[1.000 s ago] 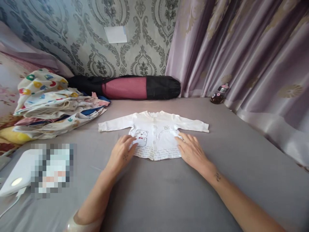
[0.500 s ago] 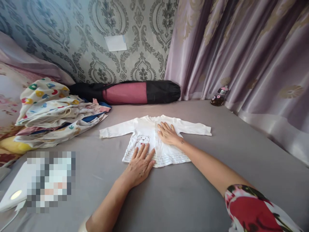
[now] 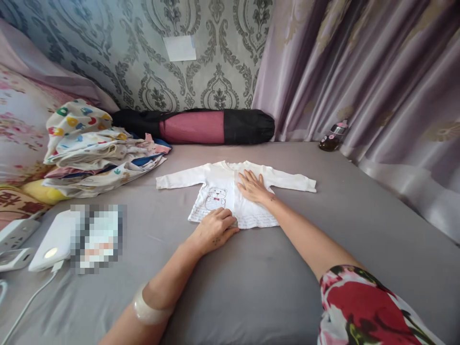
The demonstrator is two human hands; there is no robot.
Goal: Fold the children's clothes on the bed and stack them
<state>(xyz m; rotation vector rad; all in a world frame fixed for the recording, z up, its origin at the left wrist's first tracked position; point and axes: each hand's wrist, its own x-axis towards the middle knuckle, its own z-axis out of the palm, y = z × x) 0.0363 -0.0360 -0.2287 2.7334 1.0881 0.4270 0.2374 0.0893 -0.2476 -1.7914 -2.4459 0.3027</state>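
Left fingers [image 3: 225, 215] pinch the shirt [image 3: 247, 211], right fingers [image 3: 248, 178] lie spread on it, and 1 bottle [image 3: 329, 141] looks dark inside.

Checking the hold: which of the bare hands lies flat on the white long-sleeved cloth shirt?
Right hand, fingers spread on the shirt; left hand curls at the hem.

So the bed's got a plain grey sheet [image 3: 280, 273], a bit wrinkled near the left. A little white shirt [image 3: 230, 184] lies flat mid-sheet, sleeves out. Messy clothes pile [image 3: 104, 155] on the left, black-and-pink roll [image 3: 192, 127] along the back, bottle [image 3: 329, 140] by the far right corner. Closer in on the left: white gadget [image 3: 57, 239], cable [image 3: 31, 302], and something pixelated [image 3: 98, 239].
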